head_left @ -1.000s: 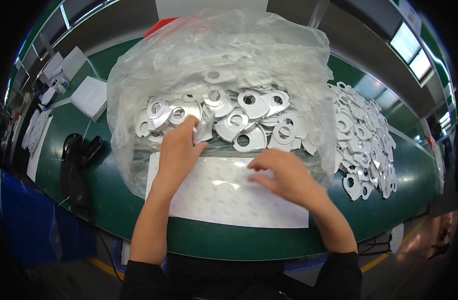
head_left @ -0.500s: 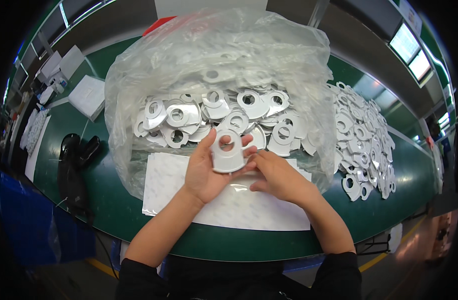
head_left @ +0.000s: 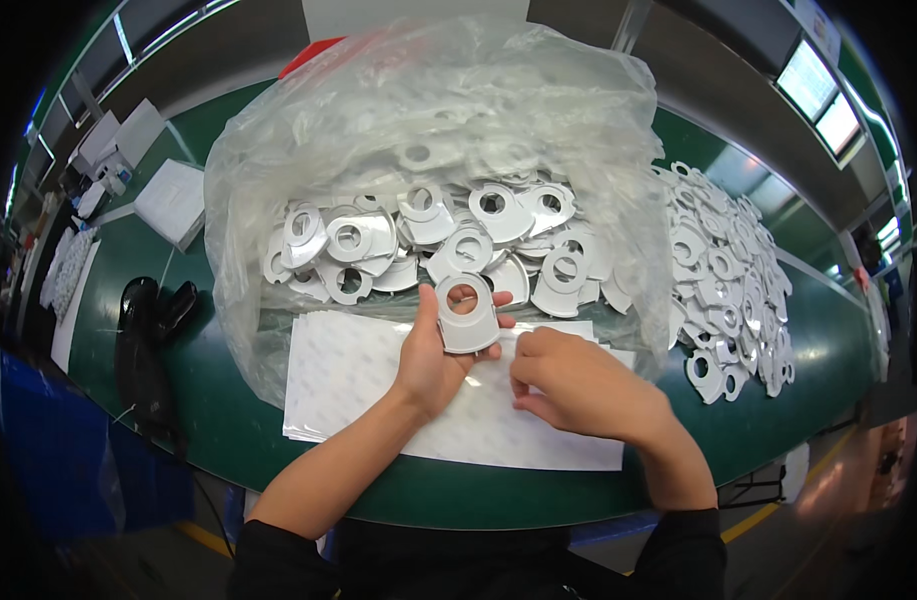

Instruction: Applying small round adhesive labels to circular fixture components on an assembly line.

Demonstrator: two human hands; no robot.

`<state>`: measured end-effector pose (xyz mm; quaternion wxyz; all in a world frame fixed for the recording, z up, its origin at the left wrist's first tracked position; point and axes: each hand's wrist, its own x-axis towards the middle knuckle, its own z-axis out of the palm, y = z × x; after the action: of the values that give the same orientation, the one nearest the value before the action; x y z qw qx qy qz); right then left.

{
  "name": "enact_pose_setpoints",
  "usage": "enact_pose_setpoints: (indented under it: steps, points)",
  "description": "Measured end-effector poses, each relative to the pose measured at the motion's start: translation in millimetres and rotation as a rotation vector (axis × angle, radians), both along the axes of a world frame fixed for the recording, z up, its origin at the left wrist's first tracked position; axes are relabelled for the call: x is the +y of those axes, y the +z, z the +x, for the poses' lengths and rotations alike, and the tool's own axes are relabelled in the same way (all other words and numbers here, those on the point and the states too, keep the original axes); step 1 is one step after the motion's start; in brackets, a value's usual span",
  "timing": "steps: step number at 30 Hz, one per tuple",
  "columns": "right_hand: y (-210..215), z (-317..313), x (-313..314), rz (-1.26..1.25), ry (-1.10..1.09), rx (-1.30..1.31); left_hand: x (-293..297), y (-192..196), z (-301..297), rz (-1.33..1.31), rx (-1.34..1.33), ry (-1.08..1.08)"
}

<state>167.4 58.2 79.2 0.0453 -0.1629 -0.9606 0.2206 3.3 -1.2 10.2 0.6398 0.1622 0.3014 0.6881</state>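
My left hand [head_left: 427, 355] holds a white plastic part with a round hole [head_left: 469, 333], gripped at its edges and tilted up, with fingers behind it. To its right, my right hand [head_left: 583, 385] hovers over the stack of white sheets [head_left: 358, 405], apart from the part. Its fingers are curled in, thumb close to the index finger; whether anything small is between them is hidden. Just beyond the hands, a large clear plastic bag [head_left: 278, 130] lies open, with a heap of the same white parts [head_left: 353, 240] in its mouth.
A second pile of white parts [head_left: 723, 270] spreads over the green table [head_left: 808, 340] at the right. On the left are a black corded device [head_left: 146, 340] and a white box [head_left: 173, 203]. A blue bin [head_left: 48, 440] stands beyond the table's left edge.
My right hand has drawn away from the white part, right and slightly toward me. My left hand has shifted a little right and nearer with the part, which is turned slightly.
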Motion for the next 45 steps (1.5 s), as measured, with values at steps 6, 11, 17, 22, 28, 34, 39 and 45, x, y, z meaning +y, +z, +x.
enact_pose_setpoints:
  steps: [6,11,17,22,28,34,39,45]
  points:
    - [46,19,19,-0.492,0.146,0.169,-3,-3,-3,-0.041,0.108,-0.095]
    - [45,19,34,-0.606,-0.273,0.359,-5,-3,-3,0.009,0.093,-0.126]
    - [27,11,40,-0.638,-0.369,0.584,-5,2,1,-0.058,0.420,-0.068]
    - [23,8,39,-0.653,-0.362,0.608,-6,3,1,-0.122,0.342,-0.078]
    - [18,3,36,-0.638,-0.390,0.614,-7,-1,0,-0.078,0.188,-0.163]
    - [14,-1,33,-0.655,-0.400,0.616,-6,-6,-1,-0.031,0.202,-0.168]
    - [13,-2,33,-0.657,-0.394,0.614,-6,-5,1,-0.041,0.262,-0.153]
    - [11,-4,31,-0.651,-0.373,0.597,-7,3,5,-0.019,0.367,-0.175]
